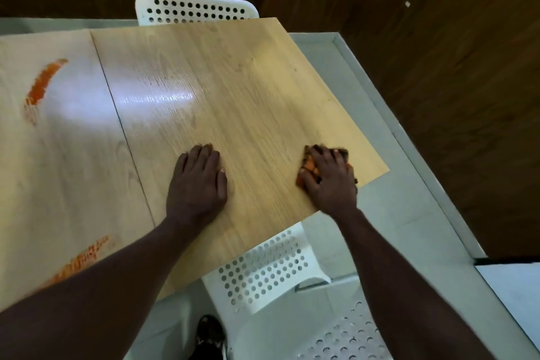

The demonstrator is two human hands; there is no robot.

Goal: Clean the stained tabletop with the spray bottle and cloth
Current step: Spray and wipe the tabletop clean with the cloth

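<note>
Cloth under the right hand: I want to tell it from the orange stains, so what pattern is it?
The cloth is checked orange and dark brown, seen in the head view.

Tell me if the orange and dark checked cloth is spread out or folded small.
Folded small: the orange checked cloth is a compact pad, mostly covered by the right hand pressing it on the light wooden tabletop.

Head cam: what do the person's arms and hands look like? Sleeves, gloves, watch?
All bare. The left hand and right hand show no gloves, rings or bands. The left forearm and right forearm show no sleeves, watch or markings up to the frame edge.
</note>
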